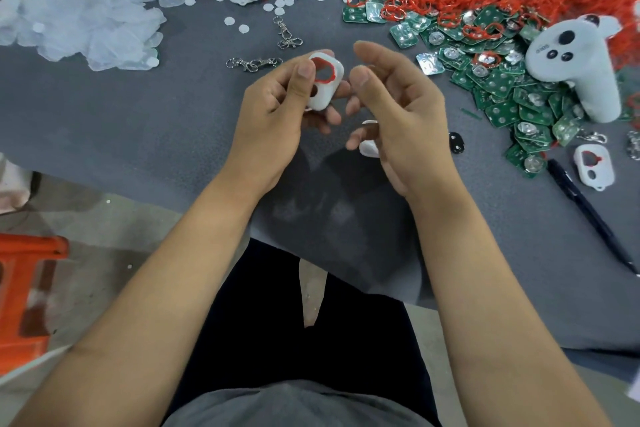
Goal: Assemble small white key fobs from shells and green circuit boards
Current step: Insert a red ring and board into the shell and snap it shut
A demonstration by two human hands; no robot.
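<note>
Your left hand [277,104] grips a small white plastic fob shell fitted with a red rubber ring [323,80], thumb on its face, fingers curled behind. It is held above the grey counter [138,121], between both hands. Your right hand [391,107] hangs just beside it, fingers loosely curled; a white piece shows under them, but whether they grip it cannot be told. Seat the ring fully before taking a green circuit board [502,113]. The shell's long axis runs away from you, tilted slightly right, ringed end farthest.

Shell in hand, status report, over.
Left hand grips white shell, red ring seated. Right hand holds another white piece, fingers loose. No green board in it yet. Nothing blocking.
</note>
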